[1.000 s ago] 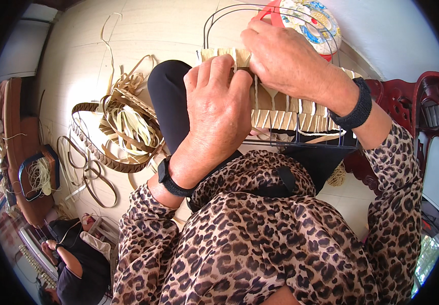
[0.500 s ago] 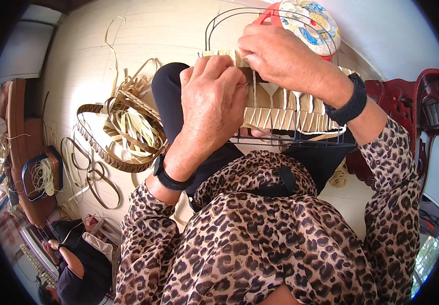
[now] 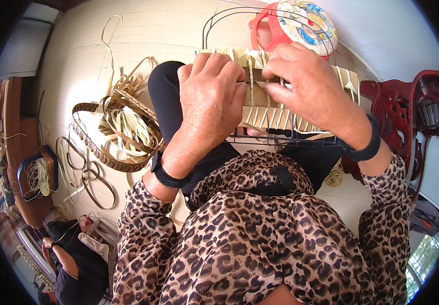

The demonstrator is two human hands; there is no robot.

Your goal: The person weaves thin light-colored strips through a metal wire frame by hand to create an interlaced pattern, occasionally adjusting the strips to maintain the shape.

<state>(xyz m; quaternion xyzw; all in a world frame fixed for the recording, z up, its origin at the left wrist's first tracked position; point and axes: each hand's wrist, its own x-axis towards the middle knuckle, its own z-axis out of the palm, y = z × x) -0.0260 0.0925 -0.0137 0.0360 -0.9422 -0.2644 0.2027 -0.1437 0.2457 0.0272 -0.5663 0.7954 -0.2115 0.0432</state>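
Note:
Across my lap lies a basket in the making (image 3: pixel 270 117), a black wire frame covered with straw-coloured and brown plant strips bound with pale cord. My left hand (image 3: pixel 207 94) is closed at its left part, thumb and forefinger pinched at a brown strip (image 3: pixel 254 87) in the panel. To the right of it, my right hand (image 3: pixel 308 84) pinches with thumb and forefinger at the same strip; the exact contact is too small to make out. Two wire hoops (image 3: pixel 240 11) arch up from the frame's far side. The left palm hides part of the weave.
Coiled straw strips and a brown braid (image 3: pixel 123 122) lie on the floor to the left. Behind the basket stands a red stool (image 3: pixel 265 33) with a patterned round top. Carved dark-red furniture (image 3: pixel 392 101) is at right. Another person (image 3: pixel 85 259) sits at lower left.
My right hand has come down and to the right from the basket's far edge, uncovering the red stool and more of the panel. My left hand has barely moved.

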